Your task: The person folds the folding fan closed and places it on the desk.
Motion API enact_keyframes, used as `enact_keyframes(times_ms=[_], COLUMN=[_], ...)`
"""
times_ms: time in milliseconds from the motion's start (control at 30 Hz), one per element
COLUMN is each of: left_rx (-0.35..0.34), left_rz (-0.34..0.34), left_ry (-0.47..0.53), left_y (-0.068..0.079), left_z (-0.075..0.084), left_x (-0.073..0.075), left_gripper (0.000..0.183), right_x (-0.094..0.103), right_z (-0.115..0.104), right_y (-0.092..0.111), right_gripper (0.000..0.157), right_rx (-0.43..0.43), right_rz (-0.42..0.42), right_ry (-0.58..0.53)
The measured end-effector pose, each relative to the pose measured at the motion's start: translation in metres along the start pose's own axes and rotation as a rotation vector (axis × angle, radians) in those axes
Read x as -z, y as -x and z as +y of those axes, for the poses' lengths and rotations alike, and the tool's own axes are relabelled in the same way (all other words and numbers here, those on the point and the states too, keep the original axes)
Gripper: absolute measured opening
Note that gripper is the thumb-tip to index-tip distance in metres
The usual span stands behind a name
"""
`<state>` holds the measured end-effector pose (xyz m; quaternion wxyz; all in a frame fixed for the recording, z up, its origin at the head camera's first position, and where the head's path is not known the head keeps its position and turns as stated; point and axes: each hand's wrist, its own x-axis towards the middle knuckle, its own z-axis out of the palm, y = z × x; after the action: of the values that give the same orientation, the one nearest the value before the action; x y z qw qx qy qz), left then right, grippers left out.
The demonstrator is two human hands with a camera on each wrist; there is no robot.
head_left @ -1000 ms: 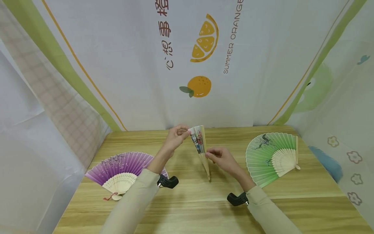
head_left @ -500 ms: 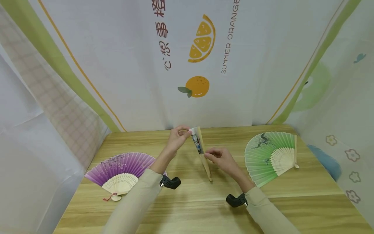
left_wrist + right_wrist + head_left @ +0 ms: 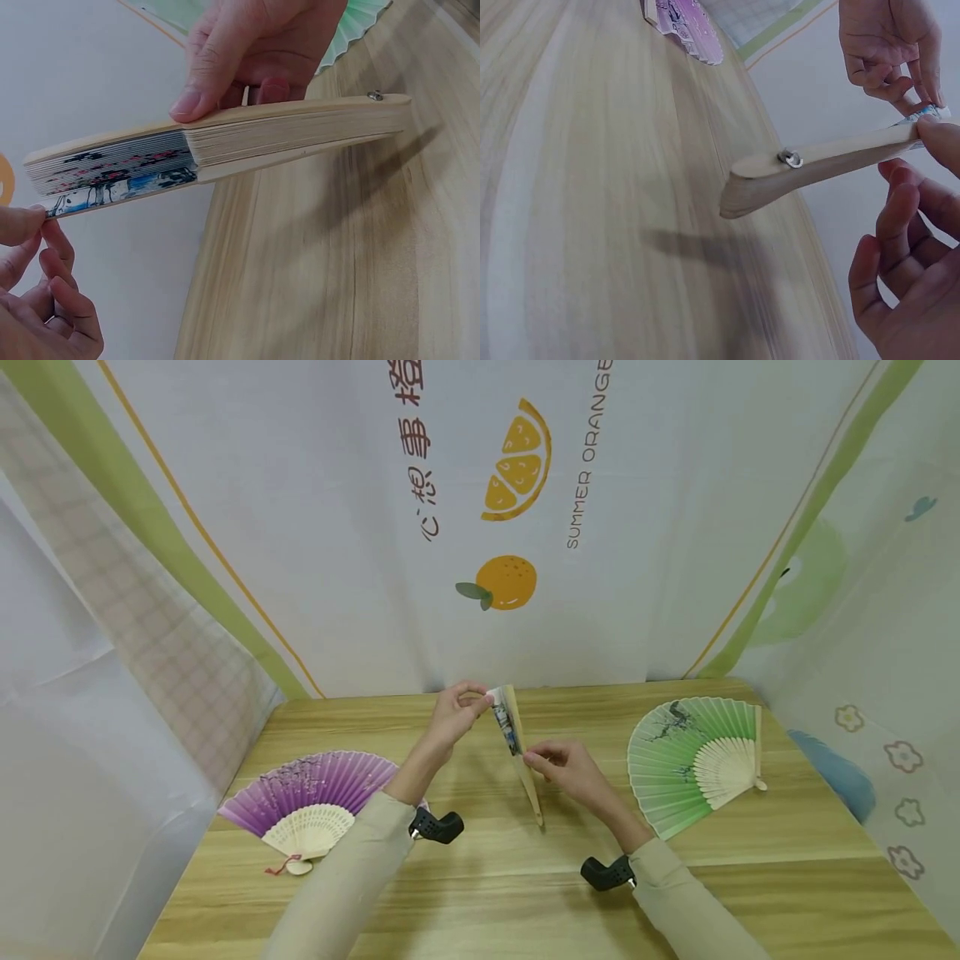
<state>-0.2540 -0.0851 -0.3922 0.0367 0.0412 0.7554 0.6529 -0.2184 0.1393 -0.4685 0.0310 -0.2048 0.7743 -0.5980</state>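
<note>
A nearly folded hand fan (image 3: 507, 721) is held up over the middle of the table. Its pale wooden ribs lie stacked together, and its pleated leaf carries a black, red and blue picture (image 3: 112, 184). My left hand (image 3: 453, 717) pinches the leaf's upper corner between thumb and fingertips. Lower down, my right hand (image 3: 567, 770) pinches the outer rib from the right, with its thumb on top in the left wrist view. A metal rivet (image 3: 790, 158) joins the ribs at the end pointing toward me, beyond both hands.
An open purple fan (image 3: 318, 781) with a red cord lies at the left, partly behind my left sleeve (image 3: 337, 868). At the right lies an open green fan (image 3: 667, 752). Printed cloth (image 3: 337, 527) hangs behind the wooden table (image 3: 510, 910).
The fan's leaf has narrowed as its ribs came together. My right hand has shifted slightly left, while my left hand keeps its pinch on the corner.
</note>
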Motion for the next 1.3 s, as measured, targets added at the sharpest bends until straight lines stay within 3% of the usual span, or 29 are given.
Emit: enact_keyframes(times_ms=[200,467,867,1300], left_rx=[-0.001,0.002,0.004,0.002], left_rz=[0.022,0.072,0.087,0.066], left_ry=[0.003,-0.005,-0.014,0.013], left_y=[0.0003,-0.0011,-0.0002,0.0000], left_z=[-0.0022,-0.0035,-0.0078,-0.0059], left_x=[-0.0019,-0.0029,-0.0010,-0.0009], left_gripper=[0.020,0.021,0.018,0.015], right_x=[-0.0008,-0.0037,-0.0079,-0.0073], right_z=[0.0010,-0.0009,-0.0055,-0.0035], right_y=[0.0001,0.0002,0.0021,0.0014], right_gripper=[0.024,0.022,0.014,0.025], right_rx=[0.039,0.077,0.118,0.039], right_rz=[-0.017,0.020,0.031,-0.011], right_ry=[-0.006,-0.007,0.001,0.023])
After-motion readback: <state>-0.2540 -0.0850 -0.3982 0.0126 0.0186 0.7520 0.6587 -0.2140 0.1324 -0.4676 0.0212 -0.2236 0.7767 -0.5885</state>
